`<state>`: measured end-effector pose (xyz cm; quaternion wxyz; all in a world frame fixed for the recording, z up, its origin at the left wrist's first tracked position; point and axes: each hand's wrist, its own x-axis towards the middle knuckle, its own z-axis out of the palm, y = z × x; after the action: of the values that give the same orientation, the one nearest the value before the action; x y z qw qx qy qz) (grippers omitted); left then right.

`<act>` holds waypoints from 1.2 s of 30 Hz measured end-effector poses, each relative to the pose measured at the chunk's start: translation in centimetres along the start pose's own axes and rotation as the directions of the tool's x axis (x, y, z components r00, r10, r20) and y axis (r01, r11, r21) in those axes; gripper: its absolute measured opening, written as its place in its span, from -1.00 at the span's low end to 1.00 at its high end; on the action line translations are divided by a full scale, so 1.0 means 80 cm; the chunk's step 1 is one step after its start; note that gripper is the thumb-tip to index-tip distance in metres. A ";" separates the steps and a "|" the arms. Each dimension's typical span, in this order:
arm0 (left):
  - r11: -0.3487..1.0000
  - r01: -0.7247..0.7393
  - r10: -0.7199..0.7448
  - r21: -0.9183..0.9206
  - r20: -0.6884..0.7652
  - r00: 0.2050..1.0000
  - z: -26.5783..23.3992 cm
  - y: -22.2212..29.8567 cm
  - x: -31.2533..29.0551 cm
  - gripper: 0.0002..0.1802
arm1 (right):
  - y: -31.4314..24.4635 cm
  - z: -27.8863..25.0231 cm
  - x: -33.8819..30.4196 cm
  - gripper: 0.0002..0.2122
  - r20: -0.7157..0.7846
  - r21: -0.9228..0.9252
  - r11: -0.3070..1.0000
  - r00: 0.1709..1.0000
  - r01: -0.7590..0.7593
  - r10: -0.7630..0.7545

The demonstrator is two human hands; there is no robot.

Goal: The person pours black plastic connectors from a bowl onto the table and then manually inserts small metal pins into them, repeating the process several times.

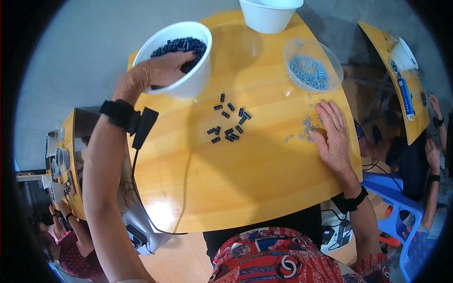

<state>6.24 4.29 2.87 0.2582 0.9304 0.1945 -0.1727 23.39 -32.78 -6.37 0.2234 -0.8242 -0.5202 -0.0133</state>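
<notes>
My left hand [171, 66] reaches into a white bucket [199, 79] filled with small black plastic pieces [184, 45]; its fingertips are hidden among them. On the wooden table [212, 184], more of these black pieces [229, 131] lie in a loose scatter at the middle. My right hand [335, 141] rests on the right side of the table with its fingers stretched out, open. By its thumb and fingers is a small spread of silvery metal parts, probably screws [307, 127]. Beyond that hand, a clear plastic bowl [337, 70] holds many similar metal parts [309, 71].
A second white bucket [270, 18] stands at the table's far edge. A black cable [135, 177] runs from my left wrist strap over the table's left edge. People work at other tables on both sides, with a blue plastic chair [401, 203] at the right.
</notes>
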 end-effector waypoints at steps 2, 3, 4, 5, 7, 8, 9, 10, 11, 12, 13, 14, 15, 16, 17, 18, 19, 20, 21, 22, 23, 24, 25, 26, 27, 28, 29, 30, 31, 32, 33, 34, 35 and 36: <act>0.999 0.050 -0.050 -0.001 -0.049 0.998 0.008 0.009 0.003 -0.45 | -0.001 -0.003 0.003 -0.49 -0.012 0.012 1.000 1.000 -0.001 0.001; 0.997 0.077 -0.076 0.025 -0.053 0.996 0.010 0.015 -0.002 -0.44 | -0.004 -0.004 0.000 -0.50 -0.006 0.033 0.999 1.000 0.004 -0.004; 0.996 0.081 -0.080 0.025 -0.051 0.995 0.012 0.014 -0.004 -0.44 | -0.003 -0.003 -0.002 -0.50 -0.004 0.036 0.999 1.000 0.005 -0.005; 0.998 0.066 -0.065 0.015 -0.073 0.995 0.013 0.012 -0.001 -0.47 | 0.001 0.001 -0.001 -0.50 -0.021 0.026 1.000 1.000 0.014 -0.014; 0.999 0.047 -0.047 0.000 -0.092 0.995 0.012 0.014 0.003 -0.50 | 0.003 0.002 -0.001 -0.50 -0.035 0.011 1.000 0.999 0.020 -0.020; 0.998 0.029 -0.024 0.055 -0.091 0.996 0.010 0.015 0.005 -0.53 | 0.002 0.001 -0.001 -0.50 -0.041 0.013 1.000 0.999 0.016 -0.015; 0.994 0.014 -0.004 0.112 -0.093 0.996 0.007 0.015 0.007 -0.56 | 0.001 0.001 0.000 -0.50 -0.051 0.017 1.000 0.999 0.015 -0.014; 0.991 -0.054 0.075 0.126 -0.169 0.983 0.012 0.004 0.009 -0.56 | 0.000 0.001 0.001 -0.50 -0.051 0.017 1.000 0.999 0.017 -0.016; 0.991 -0.053 0.074 0.125 -0.171 0.983 0.009 -0.002 0.010 -0.56 | -0.003 0.003 0.001 -0.51 -0.046 0.021 1.000 0.999 0.016 -0.015; 0.984 -0.050 0.078 0.173 -0.164 0.983 0.006 0.000 0.010 -0.56 | -0.002 0.003 0.001 -0.51 -0.040 0.022 1.000 0.999 0.013 -0.012; 0.974 -0.046 0.082 0.220 -0.158 0.984 0.006 0.002 0.009 -0.56 | -0.002 0.003 0.001 -0.51 -0.039 0.020 1.000 0.999 0.013 -0.013; 0.975 -0.046 0.083 0.219 -0.160 0.984 0.005 0.004 0.008 -0.56 | -0.001 0.003 0.001 -0.51 -0.040 0.015 1.000 0.999 0.006 -0.006; 0.992 0.069 -0.051 0.107 -0.161 0.986 -0.001 0.021 -0.001 -0.56 | 0.000 0.003 0.001 -0.51 -0.043 0.011 1.000 0.999 0.001 0.000; 0.983 0.184 -0.183 -0.004 -0.148 0.972 -0.005 0.032 -0.007 -0.57 | 0.000 0.004 0.000 -0.51 -0.047 0.011 1.000 0.999 0.003 -0.003; 0.983 0.184 -0.183 -0.003 -0.153 0.971 -0.003 0.031 -0.009 -0.57 | 0.002 0.004 -0.002 -0.51 -0.047 0.019 1.000 0.999 0.006 -0.005; 0.977 0.139 -0.171 -0.159 -0.210 0.963 -0.002 0.029 -0.011 -0.60 | 0.002 0.004 -0.002 -0.51 -0.051 0.029 1.000 0.999 0.012 -0.011; 0.948 0.079 -0.166 -0.307 -0.268 0.949 -0.003 0.028 -0.013 -0.63 | 0.003 0.004 -0.002 -0.51 -0.059 0.030 0.999 0.998 0.017 -0.015; 0.935 0.077 -0.182 -0.347 -0.280 0.943 -0.005 0.029 -0.013 -0.65 | 0.003 0.003 -0.003 -0.51 -0.059 0.027 0.999 0.998 0.018 -0.016; 0.936 0.080 -0.185 -0.343 -0.286 0.940 -0.006 0.029 -0.015 -0.65 | 0.003 0.004 -0.003 -0.51 -0.055 0.028 0.999 0.998 0.018 -0.017; 0.881 0.065 -0.213 -0.469 -0.270 0.939 -0.006 0.028 -0.017 -0.67 | 0.003 0.005 -0.003 -0.51 -0.061 0.031 0.999 0.998 0.023 -0.021; 0.809 0.049 -0.238 -0.586 -0.250 0.939 -0.005 0.027 -0.017 -0.68 | 0.003 0.006 -0.003 -0.51 -0.059 0.027 0.999 0.998 0.020 -0.019; 0.774 0.045 -0.282 -0.631 -0.282 0.917 -0.003 0.030 -0.020 -0.71 | 0.002 0.005 -0.003 -0.52 -0.056 0.023 1.000 0.998 0.018 -0.017; 0.776 0.045 -0.285 -0.629 -0.286 0.915 -0.003 0.027 -0.021 -0.71 | 0.001 0.005 -0.003 -0.52 -0.060 0.026 0.999 0.998 0.023 -0.021; 0.723 -0.001 -0.271 -0.691 -0.284 0.920 -0.003 0.021 -0.022 -0.72 | 0.001 0.006 -0.003 -0.52 -0.061 0.019 0.999 0.998 0.028 -0.027; 0.660 -0.047 -0.252 -0.750 -0.281 0.926 -0.002 0.019 -0.020 -0.73 | 0.002 0.006 -0.003 -0.52 -0.061 0.007 1.000 0.998 0.030 -0.029; 0.661 -0.049 -0.251 -0.749 -0.282 0.926 -0.001 0.017 -0.018 -0.73 | 0.003 0.006 -0.003 -0.52 -0.062 0.007 1.000 0.998 0.030 -0.029; 0.643 -0.039 -0.263 -0.765 -0.268 0.927 0.000 0.016 -0.016 -0.74 | 0.004 0.006 -0.004 -0.52 -0.060 0.007 1.000 0.998 0.027 -0.027; 0.626 -0.028 -0.275 -0.779 -0.255 0.927 0.000 0.017 -0.016 -0.75 | 0.003 0.005 -0.005 -0.52 -0.058 0.008 1.000 0.998 0.025 -0.024; 0.626 -0.028 -0.276 -0.779 -0.256 0.927 0.000 0.018 -0.017 -0.75 | 0.003 0.004 -0.005 -0.52 -0.058 0.008 1.000 0.998 0.026 -0.025; 0.610 -0.063 -0.278 -0.790 -0.288 0.916 0.000 0.018 -0.019 -0.76 | 0.002 0.003 -0.005 -0.52 -0.063 0.015 1.000 0.998 0.027 -0.026; 0.592 -0.095 -0.282 -0.800 -0.317 0.906 0.002 0.018 -0.019 -0.76 | 0.002 0.003 -0.005 -0.52 -0.064 0.021 0.999 0.998 0.027 -0.025; 0.590 -0.093 -0.284 -0.802 -0.314 0.906 0.002 0.015 -0.019 -0.76 | 0.002 0.004 -0.005 -0.52 -0.060 0.021 0.999 0.998 0.026 -0.025; 0.559 -0.111 -0.280 -0.822 -0.313 0.907 0.000 0.011 -0.019 -0.76 | 0.003 0.005 -0.005 -0.51 -0.067 0.026 0.999 0.997 0.027 -0.025; 0.528 -0.130 -0.276 -0.839 -0.314 0.908 -0.001 0.007 -0.019 -0.76 | 0.002 0.005 -0.005 -0.51 -0.074 0.031 0.999 0.997 0.029 -0.026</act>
<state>5.19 3.47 3.81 0.6212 0.6923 0.3430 0.1314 23.28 -33.00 -6.90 0.2555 -0.8122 -0.5231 -0.0386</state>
